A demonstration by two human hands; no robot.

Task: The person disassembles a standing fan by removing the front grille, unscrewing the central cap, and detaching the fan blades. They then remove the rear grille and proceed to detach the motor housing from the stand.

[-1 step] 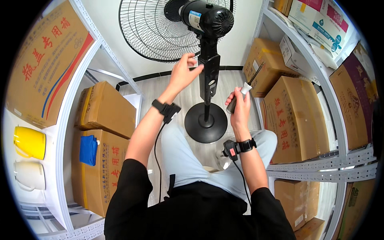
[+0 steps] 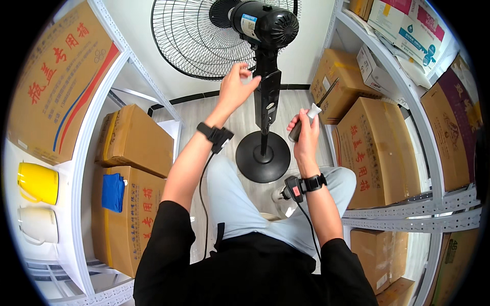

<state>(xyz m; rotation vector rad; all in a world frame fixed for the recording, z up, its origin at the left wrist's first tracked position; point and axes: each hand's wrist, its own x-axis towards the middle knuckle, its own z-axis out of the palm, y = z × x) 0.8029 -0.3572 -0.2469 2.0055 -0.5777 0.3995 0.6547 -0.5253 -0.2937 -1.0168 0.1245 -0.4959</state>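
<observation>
In front of me stands a black pedestal fan (image 2: pixel 266 94), its motor housing (image 2: pixel 275 28) at the top and its round base (image 2: pixel 250 166) on the floor. My left hand (image 2: pixel 235 92) is raised at the left side of the column, fingers apart and slightly bent. Its thumb tip reaches the column's edge; whether it presses there I cannot tell. Lower and to the right, my right hand (image 2: pixel 307 140) is closed round the dark grey handle of a screwdriver (image 2: pixel 315 110). The tool has a pale collar and a thin dark shaft tilted up to the right, apart from the fan.
Metal shelving flanks me on both sides. Cardboard boxes (image 2: pixel 138 140) stand at left, with a blue packet (image 2: pixel 113 192) on one, near a yellow jug (image 2: pixel 38 182) and a white jug (image 2: pixel 38 224). More boxes (image 2: pixel 375 148) line the right. Cables run from both wrist straps.
My left hand has shifted very slightly up and to the right beside the fan's column. The right hand and the screwdriver stay almost in place.
</observation>
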